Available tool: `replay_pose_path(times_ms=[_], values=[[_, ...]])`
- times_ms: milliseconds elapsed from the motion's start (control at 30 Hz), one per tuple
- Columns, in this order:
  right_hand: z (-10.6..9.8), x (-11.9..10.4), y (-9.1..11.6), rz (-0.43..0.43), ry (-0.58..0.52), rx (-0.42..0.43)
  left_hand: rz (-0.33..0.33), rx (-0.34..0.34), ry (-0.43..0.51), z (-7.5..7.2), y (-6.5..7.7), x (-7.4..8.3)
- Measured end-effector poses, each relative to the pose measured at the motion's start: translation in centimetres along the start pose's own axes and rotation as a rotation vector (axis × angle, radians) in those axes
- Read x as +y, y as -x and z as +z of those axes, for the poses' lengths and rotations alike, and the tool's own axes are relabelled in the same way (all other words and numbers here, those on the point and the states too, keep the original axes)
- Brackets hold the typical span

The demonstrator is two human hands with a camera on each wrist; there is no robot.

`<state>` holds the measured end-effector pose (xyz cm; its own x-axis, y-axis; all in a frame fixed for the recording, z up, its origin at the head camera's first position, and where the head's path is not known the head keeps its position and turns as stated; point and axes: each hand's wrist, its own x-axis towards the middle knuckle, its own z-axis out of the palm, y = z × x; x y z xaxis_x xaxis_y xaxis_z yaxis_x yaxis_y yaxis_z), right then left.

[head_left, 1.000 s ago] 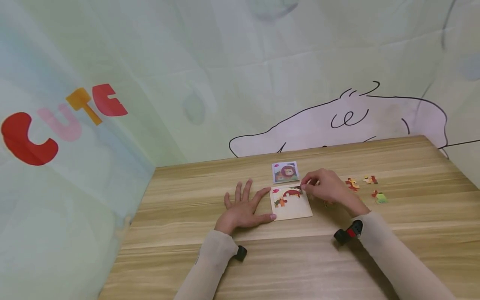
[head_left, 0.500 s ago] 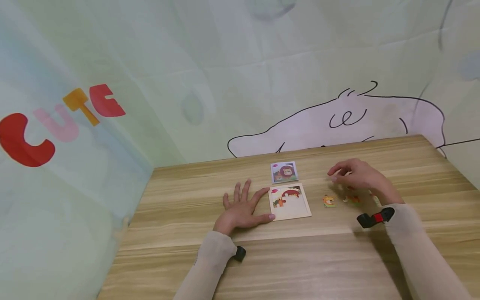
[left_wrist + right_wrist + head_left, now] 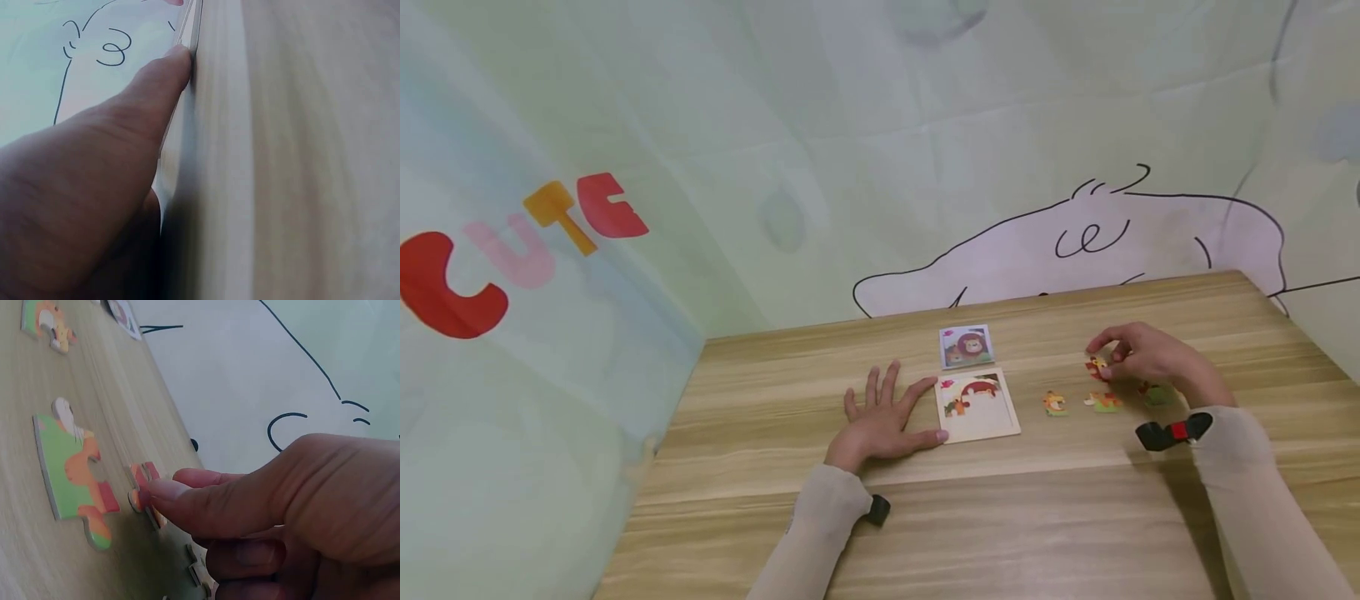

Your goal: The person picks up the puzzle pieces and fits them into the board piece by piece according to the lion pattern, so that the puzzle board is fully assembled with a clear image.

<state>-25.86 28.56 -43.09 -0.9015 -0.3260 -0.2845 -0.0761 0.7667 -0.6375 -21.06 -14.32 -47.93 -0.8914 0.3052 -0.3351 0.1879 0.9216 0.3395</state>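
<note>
My left hand (image 3: 880, 422) lies with fingers spread, its thumb and index fingertips touching the left edge of a square wooden puzzle board (image 3: 981, 427). Fitted pieces fill the board's top and left parts. In the right wrist view, my right hand (image 3: 250, 512) pinches a red and orange puzzle piece (image 3: 139, 480) between thumb and index finger, close to the tabletop. Nearby lie a yellow-orange piece (image 3: 1055, 404), an orange and green piece (image 3: 1102, 402) and a green piece (image 3: 1159, 394), partly covered by the hand. Another piece is mostly hidden behind the fingers.
A lion picture card (image 3: 966, 347) lies just behind the board. The wooden table (image 3: 985, 525) ends at the back against a printed cloth backdrop (image 3: 820, 150).
My right hand has left the board's upper right corner and moved right, over the loose pieces, where it now pinches the red and orange one. The left hand stays at the board.
</note>
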Motion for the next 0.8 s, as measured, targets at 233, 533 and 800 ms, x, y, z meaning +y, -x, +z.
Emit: replay_pose_path(times_ms=[233, 533, 800], values=[[0.04, 0.33, -0.11, 0.004, 0.023, -0.005, 0.008, 0.006, 0.004, -0.10, 0.21, 0.19], [0.08, -0.03, -0.06, -0.003, 0.070, -0.010, 0.004, 0.008, -0.008, -0.03, 0.16, 0.10], [0.27, -0.45, -0.15, 0.001, 0.083, 0.007, 0.005, 0.010, -0.009, 0.07, 0.07, 0.01]])
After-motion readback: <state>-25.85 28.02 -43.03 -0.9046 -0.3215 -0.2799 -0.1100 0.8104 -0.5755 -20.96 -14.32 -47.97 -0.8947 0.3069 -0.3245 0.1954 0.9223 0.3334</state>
